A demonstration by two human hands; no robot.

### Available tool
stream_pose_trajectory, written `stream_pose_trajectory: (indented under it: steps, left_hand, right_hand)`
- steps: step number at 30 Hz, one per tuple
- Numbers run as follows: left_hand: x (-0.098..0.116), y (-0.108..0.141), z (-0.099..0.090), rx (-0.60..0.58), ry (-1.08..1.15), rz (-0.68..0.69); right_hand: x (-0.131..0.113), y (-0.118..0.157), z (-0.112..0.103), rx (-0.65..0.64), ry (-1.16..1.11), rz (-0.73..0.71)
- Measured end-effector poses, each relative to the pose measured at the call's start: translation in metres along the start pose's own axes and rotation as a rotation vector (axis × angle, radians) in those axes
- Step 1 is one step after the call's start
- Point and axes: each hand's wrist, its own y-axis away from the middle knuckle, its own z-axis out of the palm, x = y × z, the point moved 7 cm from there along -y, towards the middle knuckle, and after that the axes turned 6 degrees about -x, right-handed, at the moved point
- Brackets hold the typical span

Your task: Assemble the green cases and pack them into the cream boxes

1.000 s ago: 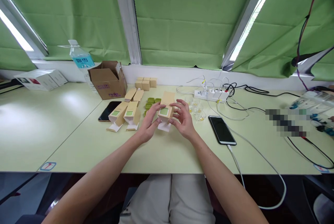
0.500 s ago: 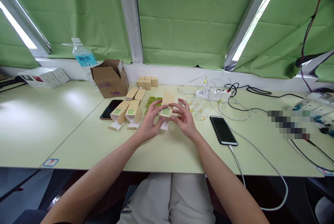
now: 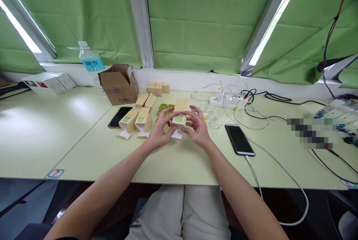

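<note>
Head view: both your hands (image 3: 163,128) (image 3: 197,128) close on the paperboard box (image 3: 179,119); likely light, easily crushed; grip its stiffer side edges.

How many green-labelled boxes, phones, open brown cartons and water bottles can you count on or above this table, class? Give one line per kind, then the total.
Green-labelled boxes: 3
Phones: 2
Open brown carton: 1
Water bottle: 1
Total: 7

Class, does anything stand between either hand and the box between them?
Nothing visible does: the left hand and right hand both have fingers on the box. The green pieces lie beyond the left hand, not in between.
</note>
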Motion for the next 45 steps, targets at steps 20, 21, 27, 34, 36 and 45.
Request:
stream_pose_trajectory:
  steps: [20,21,27,34,36,45]
  left_hand:
    - [-0.012,0.001,0.009,-0.119,0.372,-0.050]
    - [-0.012,0.001,0.009,-0.100,0.368,-0.055]
    - [-0.011,0.000,0.002,0.082,0.291,-0.049]
    - [-0.011,-0.002,-0.003,0.181,0.254,-0.078]
    - [-0.012,-0.002,-0.004,0.199,0.242,-0.091]
    - [-0.009,0.001,-0.003,0.247,0.120,-0.076]
  right_hand:
    - [0.015,-0.001,-0.008,0.131,-0.004,0.047]
    - [0.015,-0.001,-0.008,0.127,-0.010,0.047]
    - [0.008,-0.001,-0.003,0.074,-0.017,0.039]
    - [0.002,0.001,0.003,0.016,-0.047,-0.005]
    - [0.001,0.002,0.004,0.006,-0.045,-0.010]
    - [-0.002,0.003,0.007,0.033,0.045,-0.016]
